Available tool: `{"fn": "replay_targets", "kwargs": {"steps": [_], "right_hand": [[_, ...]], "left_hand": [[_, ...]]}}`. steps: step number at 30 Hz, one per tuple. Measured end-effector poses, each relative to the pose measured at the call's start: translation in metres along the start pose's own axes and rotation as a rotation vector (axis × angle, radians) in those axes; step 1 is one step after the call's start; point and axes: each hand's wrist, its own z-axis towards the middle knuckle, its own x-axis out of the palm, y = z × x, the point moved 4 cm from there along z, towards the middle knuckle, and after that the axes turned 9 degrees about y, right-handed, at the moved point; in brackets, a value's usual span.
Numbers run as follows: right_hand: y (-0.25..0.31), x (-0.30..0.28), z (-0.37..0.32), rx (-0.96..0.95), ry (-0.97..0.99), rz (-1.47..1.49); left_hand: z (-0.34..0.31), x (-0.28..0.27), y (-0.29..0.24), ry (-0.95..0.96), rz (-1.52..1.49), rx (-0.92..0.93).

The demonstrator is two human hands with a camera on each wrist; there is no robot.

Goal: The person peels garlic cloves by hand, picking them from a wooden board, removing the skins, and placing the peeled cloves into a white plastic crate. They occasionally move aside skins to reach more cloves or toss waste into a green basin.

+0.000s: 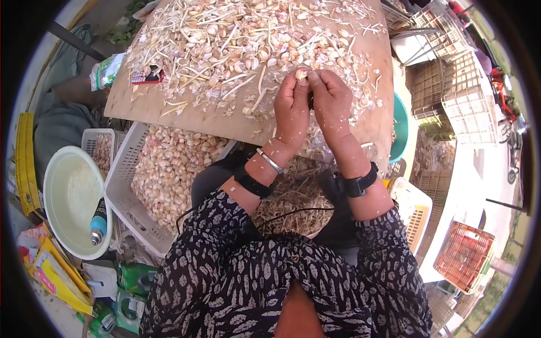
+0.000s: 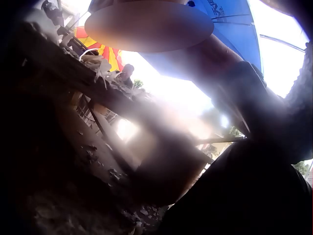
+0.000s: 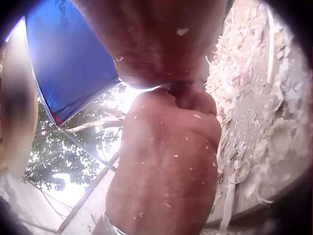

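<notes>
Both hands meet over the near part of a wooden board in the head view. A pale garlic clove is pinched at the fingertips of the left hand, and the right hand holds its thumb and curled fingers against it. In the right wrist view, the left hand and right hand touch, hiding the clove. Garlic cloves, dry stalks and papery skins cover the board beyond. Glare and shadow in the left wrist view leave the hand's work unclear.
A white crate of cloves stands left of the legs, beside a pale basin holding a blue-and-black bottle. A teal bowl and yellow basket stand right. Stacked crates are farther right.
</notes>
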Motion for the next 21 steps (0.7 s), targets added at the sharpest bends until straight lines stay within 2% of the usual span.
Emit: {"fn": "replay_targets", "kwargs": {"steps": [2, 4, 8, 10, 11, 12, 13, 14, 15, 16, 18, 20, 21], "right_hand": [[-0.001, -0.002, 0.003, -0.023, 0.01, -0.019], [0.002, 0.0, 0.002, -0.182, -0.009, -0.228], [-0.005, 0.014, -0.002, -0.317, -0.013, -0.318], [-0.02, 0.018, 0.003, 0.01, 0.043, -0.043], [-0.034, 0.017, 0.005, 0.309, 0.039, 0.323], [-0.034, 0.012, 0.007, 0.304, 0.039, 0.322], [-0.038, 0.007, 0.008, 0.345, 0.025, 0.54], [-0.042, 0.002, 0.01, 0.387, 0.011, 0.759], [-0.038, -0.008, 0.01, 0.356, -0.015, 0.754], [-0.031, -0.019, 0.009, 0.31, 0.031, 0.82], [-0.015, -0.04, -0.009, 0.262, 0.136, 0.76], [-0.002, -0.044, -0.047, 0.226, 0.513, 0.639], [0.004, -0.039, -0.068, 0.21, 0.713, 0.375]], "left_hand": [[0.002, -0.001, 0.001, 0.042, -0.101, -0.005], [-0.002, -0.003, 0.001, 0.116, -0.181, -0.084], [0.003, -0.011, 0.011, 0.067, -0.03, -0.112], [0.0, -0.014, 0.022, 0.015, -0.457, -0.374], [0.003, -0.018, 0.021, 0.016, -0.46, -0.371], [0.007, -0.017, 0.022, 0.089, -0.62, -0.396], [0.009, -0.016, 0.023, 0.163, -0.78, -0.419], [0.009, -0.018, 0.025, 0.163, -0.781, -0.417], [0.009, -0.019, 0.021, 0.168, -0.804, -0.423], [0.009, -0.02, 0.021, 0.177, -0.828, -0.431], [0.011, -0.024, 0.021, 0.182, -0.81, -0.423], [0.013, -0.026, 0.018, 0.186, -0.798, -0.411], [0.013, -0.027, 0.019, 0.122, -0.826, -0.447]]}}
